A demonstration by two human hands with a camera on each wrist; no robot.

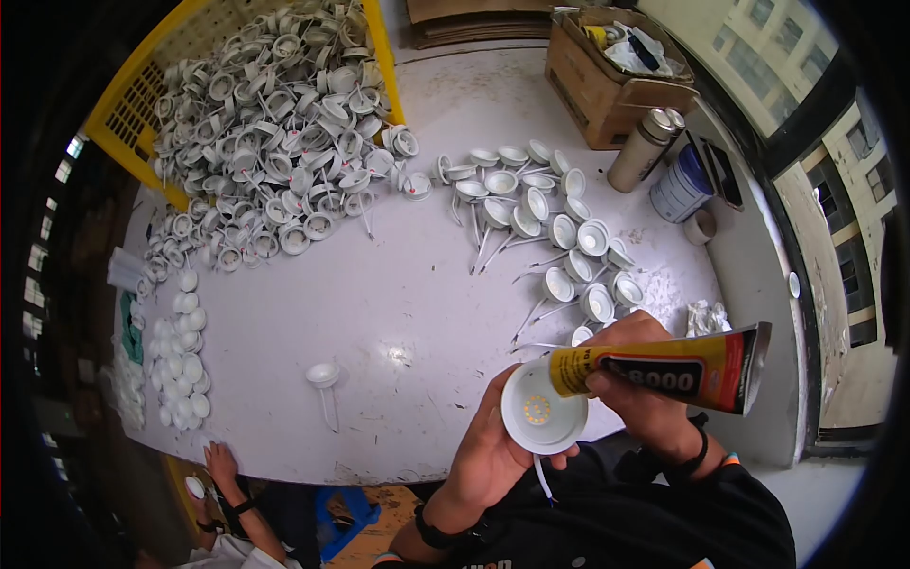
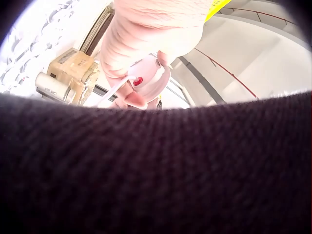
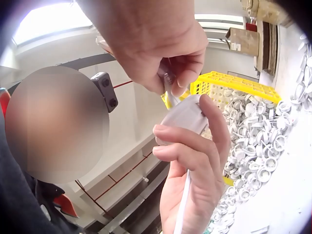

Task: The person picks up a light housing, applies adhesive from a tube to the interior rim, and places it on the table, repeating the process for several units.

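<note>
The left hand (image 1: 488, 455) grips a round white lamp housing (image 1: 545, 436) by its rim, open side up, with a ring of yellow LEDs inside and a white cable hanging below. Curled round a yellow and black glue tube (image 1: 664, 372), the right hand (image 1: 654, 417) holds it over the housing's upper edge. In the right wrist view the tube's nozzle (image 3: 170, 95) points down at the housing (image 3: 184, 117), and the left hand's fingers (image 3: 187, 141) support it. The left wrist view shows the housing's back (image 2: 151, 80) with a red spot where the cable enters.
A yellow crate (image 1: 142, 114) spills many white housings at the back left. White domes (image 1: 180, 360) lie at the left. More housings (image 1: 531, 209) stand right of centre, and a single one (image 1: 323, 375) lies nearer. A cardboard box (image 1: 592, 95), flasks (image 1: 645, 152) and a tin (image 1: 681, 186) stand back right.
</note>
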